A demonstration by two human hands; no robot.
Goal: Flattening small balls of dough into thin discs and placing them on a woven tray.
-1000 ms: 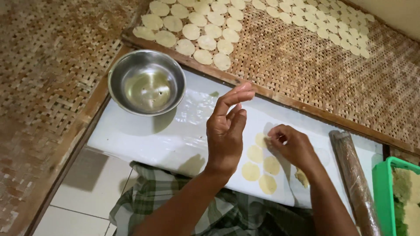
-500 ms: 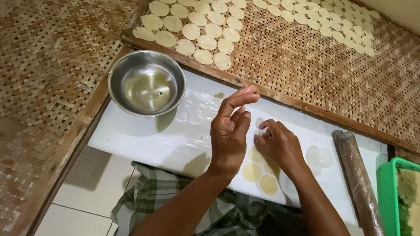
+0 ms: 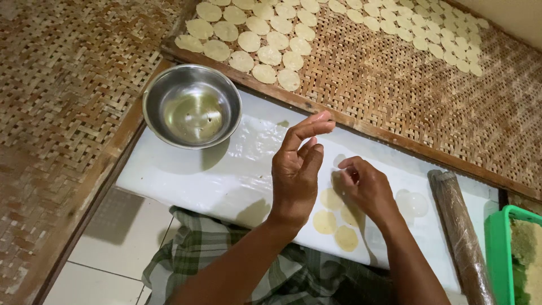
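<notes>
My left hand (image 3: 296,169) is raised upright over a white plastic-covered board (image 3: 214,175), fingers apart, with nothing in it. Just to its right, my right hand (image 3: 366,189) rests low on the board with curled fingers, the tips pinching the edge of a thin pale dough disc (image 3: 339,162). Several more flat yellow discs (image 3: 325,222) lie on the board below both hands. Faint round marks (image 3: 415,203) show on the sheet to the right of my right hand.
A steel bowl (image 3: 192,107) with a little clear liquid stands at the board's left end. Beyond it, a woven bamboo tray (image 3: 384,79) carries several rows of discs (image 3: 265,39). A plastic-wrapped rolling pin (image 3: 460,226) and a green tub (image 3: 497,254) are at the right.
My right hand has slid left and up across the board, from the disc cluster to a disc nearer my left hand. The left hand has stayed raised.
</notes>
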